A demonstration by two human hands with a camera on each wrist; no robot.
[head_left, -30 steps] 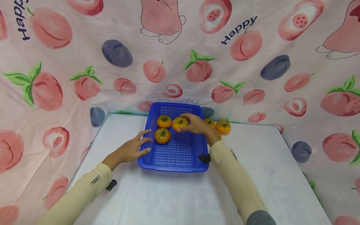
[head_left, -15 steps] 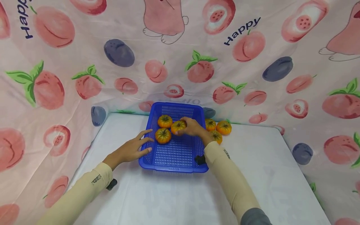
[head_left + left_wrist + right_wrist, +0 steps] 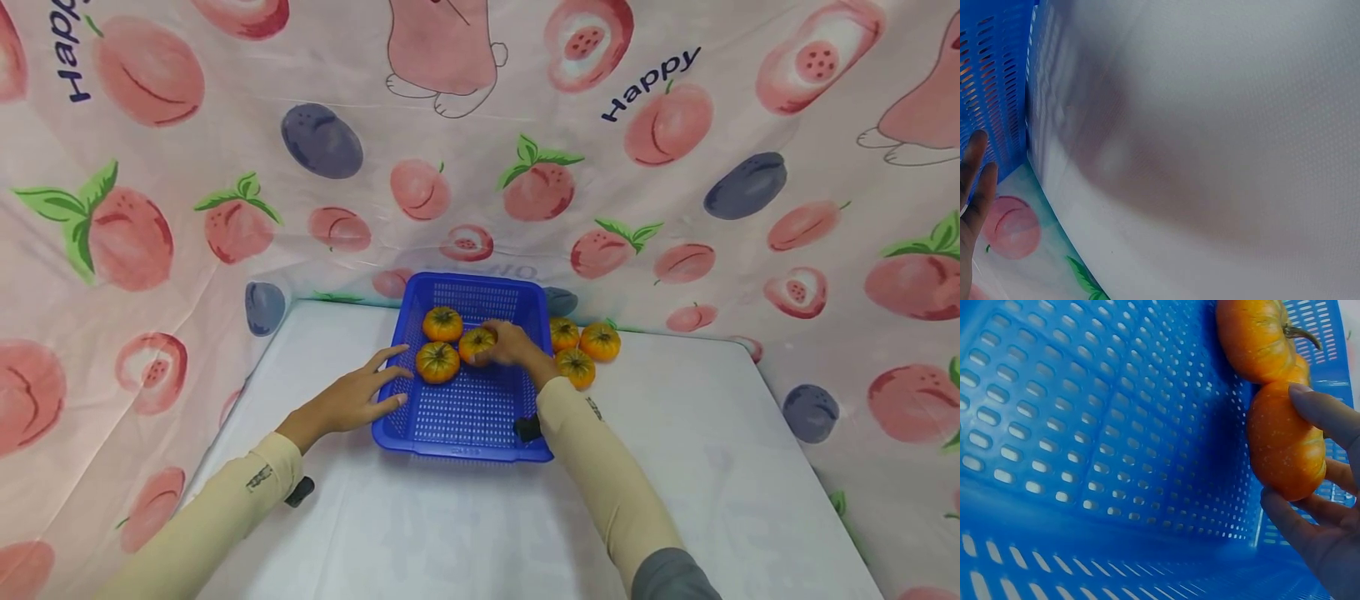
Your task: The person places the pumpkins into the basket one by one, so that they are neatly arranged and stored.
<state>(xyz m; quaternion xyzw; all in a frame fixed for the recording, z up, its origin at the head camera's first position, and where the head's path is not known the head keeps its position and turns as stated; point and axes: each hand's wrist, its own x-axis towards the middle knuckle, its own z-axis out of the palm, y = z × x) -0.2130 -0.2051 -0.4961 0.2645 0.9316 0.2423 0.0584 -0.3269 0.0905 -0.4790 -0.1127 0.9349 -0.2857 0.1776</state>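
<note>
Head view: right hand (image 3: pixel 508 343) gripped pumpkin (image 3: pixel 472 345) in basket (image 3: pixel 465 452), centre; left hand (image 3: pixel 348 400) spread at basket's left rim. Left wrist: same hand straight-fingered, lower left. Right wrist: neighbouring pumpkin (image 3: pixel 1254 344), upper right, seemed touching; careless release could've jostled both.

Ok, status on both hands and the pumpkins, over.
Left hand spread at left rim of blue basket. Right hand grips one pumpkin inside. Two pumpkins close beside it could obstruct; three more pumpkins outside, right.

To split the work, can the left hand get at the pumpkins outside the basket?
Probably not easily: the basket and right arm lie between the left hand and those pumpkins.
</note>
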